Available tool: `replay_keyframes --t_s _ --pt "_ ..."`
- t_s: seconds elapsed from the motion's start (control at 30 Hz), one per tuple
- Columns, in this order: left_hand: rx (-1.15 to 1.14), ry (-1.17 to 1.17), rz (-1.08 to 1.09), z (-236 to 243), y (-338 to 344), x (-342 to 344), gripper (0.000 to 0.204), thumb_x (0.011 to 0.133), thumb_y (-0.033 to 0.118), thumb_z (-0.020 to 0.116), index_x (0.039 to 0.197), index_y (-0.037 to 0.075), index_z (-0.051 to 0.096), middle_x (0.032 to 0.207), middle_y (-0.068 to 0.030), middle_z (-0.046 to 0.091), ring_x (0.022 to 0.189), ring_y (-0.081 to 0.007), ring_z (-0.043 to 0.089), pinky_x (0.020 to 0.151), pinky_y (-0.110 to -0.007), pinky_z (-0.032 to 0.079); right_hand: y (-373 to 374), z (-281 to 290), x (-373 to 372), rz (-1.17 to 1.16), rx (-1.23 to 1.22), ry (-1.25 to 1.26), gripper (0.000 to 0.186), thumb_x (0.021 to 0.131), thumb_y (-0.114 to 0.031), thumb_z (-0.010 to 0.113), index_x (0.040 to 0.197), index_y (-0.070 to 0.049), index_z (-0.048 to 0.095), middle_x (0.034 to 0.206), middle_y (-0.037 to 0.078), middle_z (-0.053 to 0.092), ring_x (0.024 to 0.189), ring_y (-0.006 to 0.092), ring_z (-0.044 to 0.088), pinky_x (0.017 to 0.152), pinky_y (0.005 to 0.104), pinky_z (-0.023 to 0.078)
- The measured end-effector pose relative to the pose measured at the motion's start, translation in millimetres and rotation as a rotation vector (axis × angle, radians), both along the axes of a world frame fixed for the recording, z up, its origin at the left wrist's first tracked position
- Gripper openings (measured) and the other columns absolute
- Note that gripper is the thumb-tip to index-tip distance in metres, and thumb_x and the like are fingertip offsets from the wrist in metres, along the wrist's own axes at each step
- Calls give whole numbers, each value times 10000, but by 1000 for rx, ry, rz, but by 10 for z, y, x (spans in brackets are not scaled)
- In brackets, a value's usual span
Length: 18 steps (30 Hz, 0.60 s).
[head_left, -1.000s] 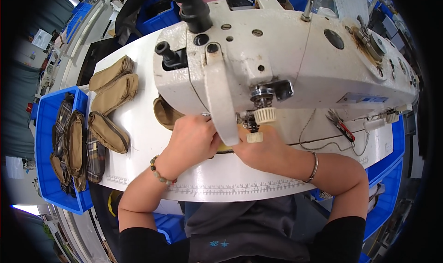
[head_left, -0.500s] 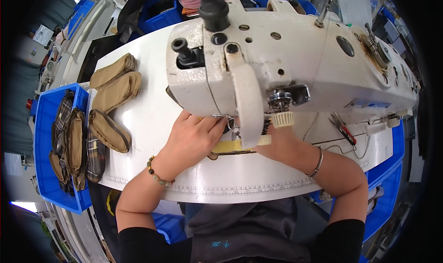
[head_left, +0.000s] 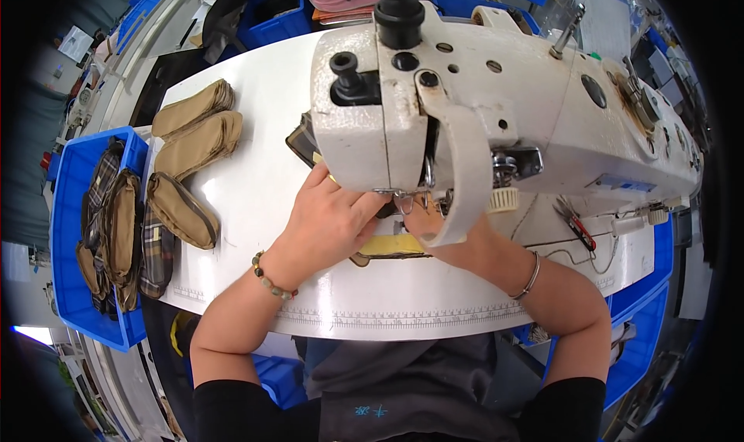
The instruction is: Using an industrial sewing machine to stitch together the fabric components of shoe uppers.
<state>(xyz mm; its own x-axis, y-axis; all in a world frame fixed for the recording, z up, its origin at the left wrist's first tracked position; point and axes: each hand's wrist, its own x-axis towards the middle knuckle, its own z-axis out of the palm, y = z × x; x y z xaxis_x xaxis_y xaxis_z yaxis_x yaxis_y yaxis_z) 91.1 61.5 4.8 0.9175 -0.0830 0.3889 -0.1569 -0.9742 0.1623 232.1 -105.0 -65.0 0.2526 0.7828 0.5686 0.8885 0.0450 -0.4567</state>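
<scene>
**Head view: two hands press a tan piece under a sewing machine**

Nearest the lower edge, a dark grey garment (head_left: 403,395) covers the person's lap, with black sleeves on both upper arms. Both forearms reach up over the front rim of the white table (head_left: 387,302), which carries a printed ruler strip along its edge. The left wrist wears a beaded bracelet (head_left: 271,281); the right wrist wears a thin metal bangle (head_left: 529,275).

The left hand (head_left: 329,221) lies palm down, its fingers close together and curled at the tips, pressing on the tan fabric piece (head_left: 391,246) just beside the needle area. The right hand (head_left: 434,221) is largely hidden behind the machine's curved guard; it touches the same piece, but whether its fingers pinch or lie flat cannot be told. The fabric piece lies flat on the table between the two hands, partly tucked under the head of the white sewing machine (head_left: 496,108), with a dark edge showing at its near side.

Left of the hands, three tan pouches (head_left: 194,139) lie on the table, well apart from the work. Further left, a blue bin (head_left: 66,225) holds plaid and tan pieces. Right of the machine, a red-handled tool (head_left: 575,226) rests on the table. Beyond the machine sit more blue bins (head_left: 271,23).
</scene>
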Motion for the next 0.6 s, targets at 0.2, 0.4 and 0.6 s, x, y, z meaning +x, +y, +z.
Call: replay_keyframes --t_s 0.2,0.4,0.6 --pt "-97 -35 -10 -26 38 4 288 617 36 723 895 101 693 902 -28 687 984 -228 633 1010 -434 438 5 237 -98 18 10 103 84 785 -97 706 823 -27 682 660 116 645 547 309 631 492 389 492" --pt "-57 -82 -7 30 11 31 226 640 72 740 857 106 687 893 -11 691 987 -206 636 996 -407 450 18 306 -148 11 70 101 48 795 -63 680 834 -34 674 647 87 639 562 285 646 483 376 489" --pt "26 -83 -61 -3 15 -17 175 702 91 675 871 104 719 932 2 709 965 -176 651 964 -388 477 -36 278 -172 -1 -48 110 78 804 -57 652 877 -42 673 734 89 673 668 280 675 557 362 518"
